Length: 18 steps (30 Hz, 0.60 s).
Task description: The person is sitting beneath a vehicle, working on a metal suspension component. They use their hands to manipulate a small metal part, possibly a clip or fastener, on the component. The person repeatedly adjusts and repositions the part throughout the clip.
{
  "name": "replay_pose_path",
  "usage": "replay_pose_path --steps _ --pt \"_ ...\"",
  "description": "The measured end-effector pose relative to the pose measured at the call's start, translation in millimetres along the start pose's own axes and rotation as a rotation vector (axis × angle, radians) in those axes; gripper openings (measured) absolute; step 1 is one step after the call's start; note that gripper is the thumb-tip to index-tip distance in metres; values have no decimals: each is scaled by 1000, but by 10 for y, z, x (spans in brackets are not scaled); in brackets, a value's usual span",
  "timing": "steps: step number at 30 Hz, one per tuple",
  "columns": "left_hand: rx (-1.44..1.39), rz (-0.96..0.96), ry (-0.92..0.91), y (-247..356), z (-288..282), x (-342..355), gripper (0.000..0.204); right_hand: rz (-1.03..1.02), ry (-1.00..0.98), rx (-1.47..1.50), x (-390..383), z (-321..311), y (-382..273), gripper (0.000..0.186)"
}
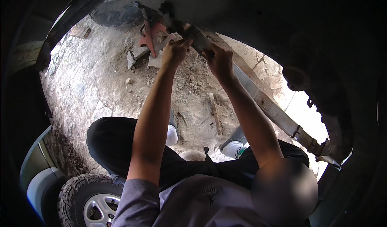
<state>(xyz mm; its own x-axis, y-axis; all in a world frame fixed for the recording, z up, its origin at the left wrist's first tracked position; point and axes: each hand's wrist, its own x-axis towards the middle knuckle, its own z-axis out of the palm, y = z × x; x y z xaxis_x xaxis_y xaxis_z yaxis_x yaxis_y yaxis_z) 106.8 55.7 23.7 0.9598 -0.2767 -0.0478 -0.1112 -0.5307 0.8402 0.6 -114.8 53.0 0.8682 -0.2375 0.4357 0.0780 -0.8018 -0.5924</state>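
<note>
Both my arms reach up to a long, flat steel leaf spring [262,100] that slants from the upper middle down to the right. My left hand [175,53] is closed beside the spring's clamped upper part [192,33], fingers curled. What lies inside its grip is hidden. Just to the right, my right hand [220,61] makes a fist against the spring's edge; anything in it is also hidden. A red jack stand [152,39] stands just beyond my left hand, by dark metal parts.
The dark vehicle body arches overhead and right. Stone blocks [137,57] lie near the stand on rough dirt ground [109,78]. A narrow strip [215,114] lies between my feet. A tyre [76,194] with a silver wheel is at lower left; a shackle [310,142] ends the spring.
</note>
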Motion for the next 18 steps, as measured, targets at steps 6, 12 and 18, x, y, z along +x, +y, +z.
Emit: replay_pose_path --steps 6,12,18 --pt "-104 -89 14 46 -40 -40 43 -24 62 43 215 100 -181 11" --pt "-88 -36 10 18 -65 -42 42 27 5 33 -35 28 -81 11" --pt "-55 -68 -9 86 -52 -42 43 26 71 53 165 131 -35 10"
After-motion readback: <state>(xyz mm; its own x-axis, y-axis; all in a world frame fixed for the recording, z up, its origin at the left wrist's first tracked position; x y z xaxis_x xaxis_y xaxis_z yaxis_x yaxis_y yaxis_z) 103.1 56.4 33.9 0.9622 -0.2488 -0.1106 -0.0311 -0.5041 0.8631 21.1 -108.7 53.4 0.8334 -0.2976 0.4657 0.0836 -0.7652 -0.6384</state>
